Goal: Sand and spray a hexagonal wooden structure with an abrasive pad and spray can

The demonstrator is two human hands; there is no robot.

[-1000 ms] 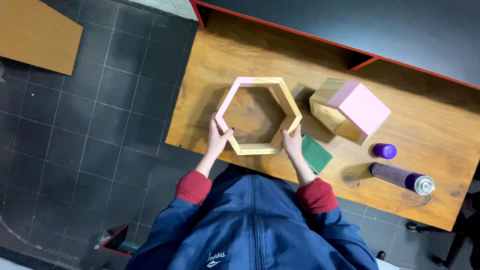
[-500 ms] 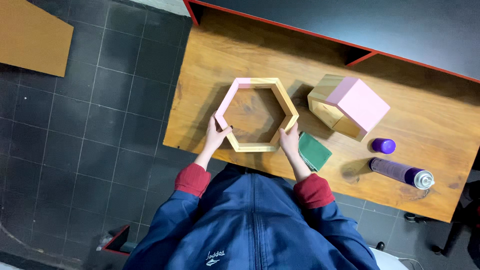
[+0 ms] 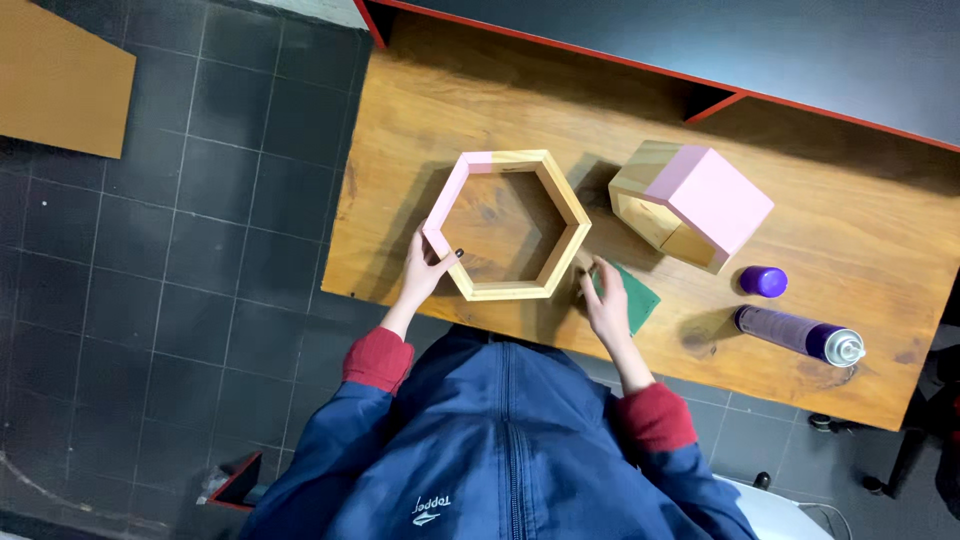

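Two hands at work: the left hand (image 3: 425, 272) clasps the hexagonal wooden frame (image 3: 507, 224) lying mid-table; the right hand (image 3: 606, 300), fingers loosely spread, rests on the green pad (image 3: 632, 296) beside it. Only part of the frame is pink; the rest is bare wood.

Even, fairly dim indoor light from overhead, soft glare on the varnished brown wooden tabletop (image 3: 480, 110), dark shadows left of the hexagonal wooden frame (image 3: 506, 224) and pink-topped wooden box (image 3: 692, 205), sharp centre, dark tiled floor (image 3: 200, 200) murky, edges perhaps slightly stretched
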